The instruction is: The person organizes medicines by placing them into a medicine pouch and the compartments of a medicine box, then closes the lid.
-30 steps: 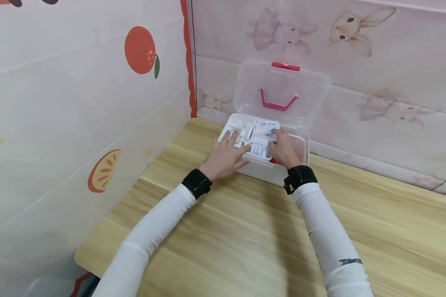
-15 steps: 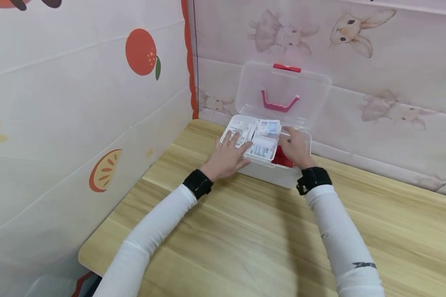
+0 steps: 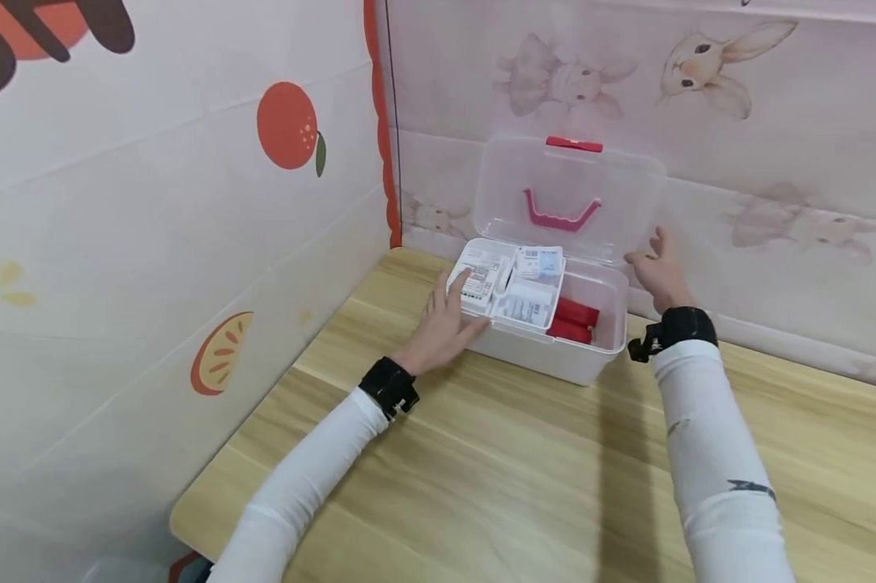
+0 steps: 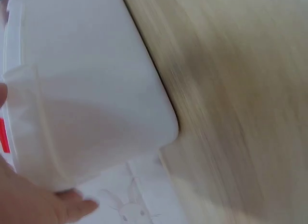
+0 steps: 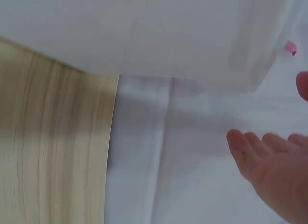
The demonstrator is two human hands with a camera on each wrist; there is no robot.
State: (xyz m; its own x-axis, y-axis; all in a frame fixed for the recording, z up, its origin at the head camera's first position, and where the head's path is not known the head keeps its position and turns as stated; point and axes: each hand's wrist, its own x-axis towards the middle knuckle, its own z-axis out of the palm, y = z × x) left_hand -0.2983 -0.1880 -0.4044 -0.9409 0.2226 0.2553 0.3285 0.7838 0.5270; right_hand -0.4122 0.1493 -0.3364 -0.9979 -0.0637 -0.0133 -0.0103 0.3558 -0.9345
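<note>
A white plastic storage box [image 3: 533,360] stands on the table with its clear lid [image 3: 627,198] tipped back. Inside, a white tray [image 3: 498,306] on the left holds printed white packets, including a flat barcoded pack [image 3: 482,271] and a blue-and-white packet [image 3: 540,261]. Red items [image 3: 575,320] show in the box's deeper right part. My left hand [image 3: 438,328] is at the box's left end, fingers spread along the edge and thumb near the front rim. Beyond the right end, my right hand [image 3: 662,271] is raised beside the lid, holding nothing, fingers loosely bent.
The wood-grain table [image 3: 438,453] runs up to a rabbit-print wall covering [image 3: 700,146] behind the box. Another covering with fruit prints [image 3: 154,202] rises along the left. A pink handle [image 3: 562,219] is on the lid.
My right hand has left the inside of the box and moved right, past its end, uncovering the red items. My left hand has slid from over the tray toward the box's left edge.
</note>
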